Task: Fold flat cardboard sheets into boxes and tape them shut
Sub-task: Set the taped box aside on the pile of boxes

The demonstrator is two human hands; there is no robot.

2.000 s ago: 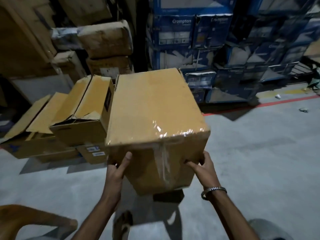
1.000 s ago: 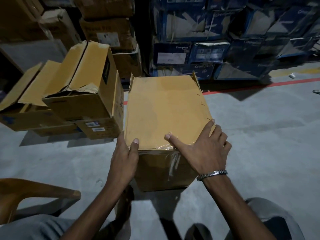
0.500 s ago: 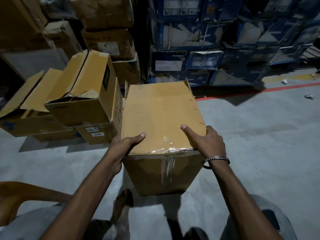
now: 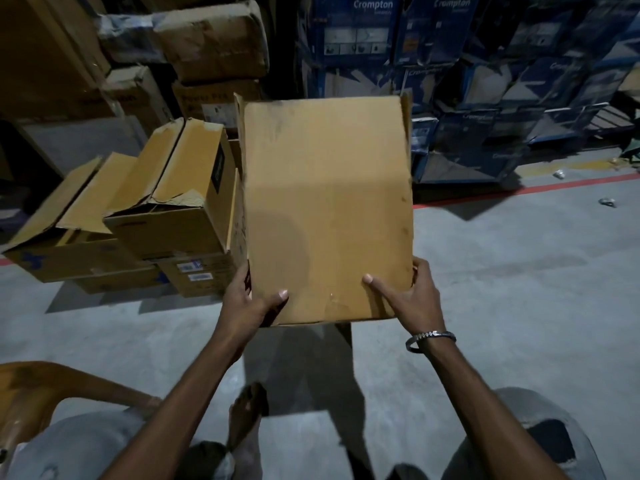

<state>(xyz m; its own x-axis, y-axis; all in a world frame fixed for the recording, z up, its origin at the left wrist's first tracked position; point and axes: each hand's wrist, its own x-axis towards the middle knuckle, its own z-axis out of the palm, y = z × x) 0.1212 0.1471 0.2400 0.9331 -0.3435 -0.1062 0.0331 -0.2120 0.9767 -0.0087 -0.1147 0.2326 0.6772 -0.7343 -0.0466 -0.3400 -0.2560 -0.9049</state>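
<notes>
cardboard box (image 4: 327,209) — left hand (image 4: 247,303), right hand (image 4: 412,299) gripping

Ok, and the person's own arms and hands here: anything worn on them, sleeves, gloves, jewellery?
Both forearms are bare, with no sleeves in view and no gloves. The left hand carries no rings or bands that show. The right hand has a silver metal bracelet around its wrist, with a ridged or faceted section on top.

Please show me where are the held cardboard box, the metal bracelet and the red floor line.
held cardboard box (image 4: 325,209): head view, middle of its facing panel.
metal bracelet (image 4: 431,337): head view, band on the right wrist.
red floor line (image 4: 540,188): head view, stripe's middle.
</notes>
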